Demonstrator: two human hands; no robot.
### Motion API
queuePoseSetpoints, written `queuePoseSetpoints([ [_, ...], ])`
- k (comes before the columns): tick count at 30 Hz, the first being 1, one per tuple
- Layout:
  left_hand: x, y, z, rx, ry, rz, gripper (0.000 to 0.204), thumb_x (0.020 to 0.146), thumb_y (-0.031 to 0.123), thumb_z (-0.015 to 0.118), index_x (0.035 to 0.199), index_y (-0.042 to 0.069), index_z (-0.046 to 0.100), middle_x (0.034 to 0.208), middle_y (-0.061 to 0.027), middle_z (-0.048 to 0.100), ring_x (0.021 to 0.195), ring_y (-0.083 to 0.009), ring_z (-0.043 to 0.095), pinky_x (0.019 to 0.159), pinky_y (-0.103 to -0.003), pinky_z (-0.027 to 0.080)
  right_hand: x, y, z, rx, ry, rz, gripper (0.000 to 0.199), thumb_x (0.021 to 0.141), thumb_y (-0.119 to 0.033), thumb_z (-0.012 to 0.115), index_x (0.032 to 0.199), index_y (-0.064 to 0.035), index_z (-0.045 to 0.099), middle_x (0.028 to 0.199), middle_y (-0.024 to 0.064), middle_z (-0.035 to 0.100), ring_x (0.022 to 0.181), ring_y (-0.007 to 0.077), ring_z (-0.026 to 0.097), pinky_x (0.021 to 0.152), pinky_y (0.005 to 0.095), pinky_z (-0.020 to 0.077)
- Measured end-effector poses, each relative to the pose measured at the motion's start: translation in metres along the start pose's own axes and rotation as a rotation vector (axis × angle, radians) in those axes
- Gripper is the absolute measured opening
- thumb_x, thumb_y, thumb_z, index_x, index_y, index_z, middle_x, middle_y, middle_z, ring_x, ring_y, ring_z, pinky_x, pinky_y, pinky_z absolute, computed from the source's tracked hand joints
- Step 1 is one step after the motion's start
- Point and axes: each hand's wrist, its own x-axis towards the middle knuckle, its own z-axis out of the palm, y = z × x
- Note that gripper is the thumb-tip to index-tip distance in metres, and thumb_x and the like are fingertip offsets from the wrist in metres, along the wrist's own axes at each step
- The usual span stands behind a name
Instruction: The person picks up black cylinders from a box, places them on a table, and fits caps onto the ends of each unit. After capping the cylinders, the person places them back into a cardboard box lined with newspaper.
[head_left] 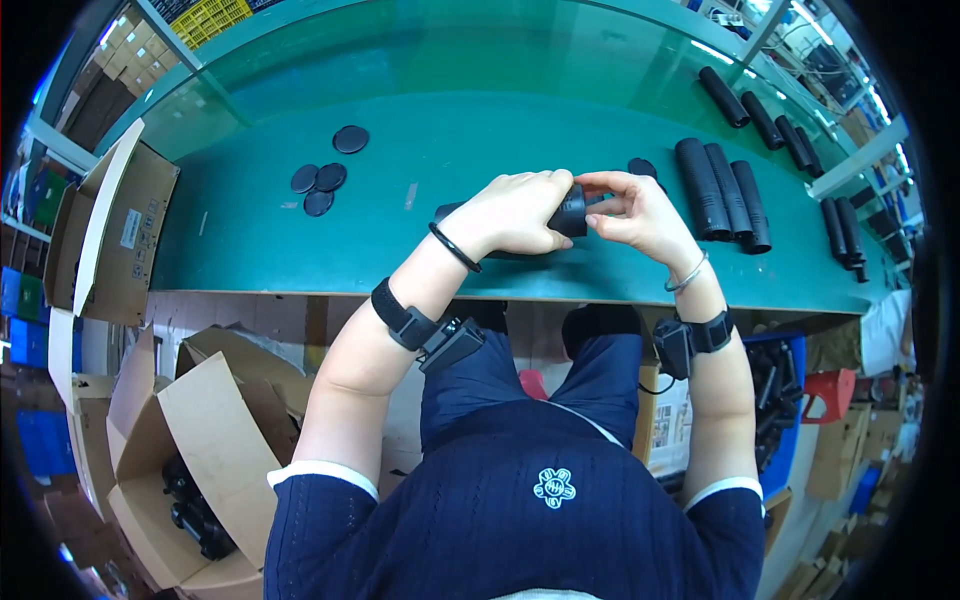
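Note:
A black cylindrical tube lies sideways just above the bench near its front edge. My left hand is wrapped over it from above, hiding most of its length. At the tube's right end my right hand is curled, its thumb and index finger against the rim. Whether a small part sits between those fingers cannot be made out. Just behind my right hand lies a black round disc, partly covered by it.
Several black discs lie on the green bench at left. Black ribbed tubes lie at right, with more tubes behind. Open cardboard boxes stand left; a blue bin of black parts is below right.

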Motion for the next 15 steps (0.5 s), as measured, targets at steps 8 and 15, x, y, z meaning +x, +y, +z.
queuePoseSetpoints([
  [8, 0.004, 0.0, 0.031, 0.187, 0.056, 0.017, 0.048, 0.069, 0.025, 0.075, 0.104, 0.001, 0.051, 0.095, -0.0168, 0.062, 0.094, -0.0334, 0.062, 0.078, -0.044, 0.049, -0.01, 0.018, 0.026, -0.473, 0.13, -0.21, 0.052, 0.068, 0.0, 0.052, 0.118, 0.0102, 0.052, 0.095, 0.0247, 0.064, 0.087, 0.0269, 0.07, 0.077, 0.0319, 0.0543],
  [15, 0.004, 0.011, 0.03, 0.202, 0.001, 0.034, 0.054, 0.066, 0.024, 0.078, 0.108, 0.003, 0.049, 0.096, -0.0173, 0.061, 0.096, -0.0357, 0.061, 0.079, -0.045, 0.048, -0.014, 0.051, 0.021, -0.46, 0.439, -0.332, 0.025, 0.071, 0.005, 0.048, 0.091, 0.0003, 0.063, 0.085, 0.0158, 0.065, 0.078, 0.0306, 0.065, 0.072, 0.0345, 0.0507],
])
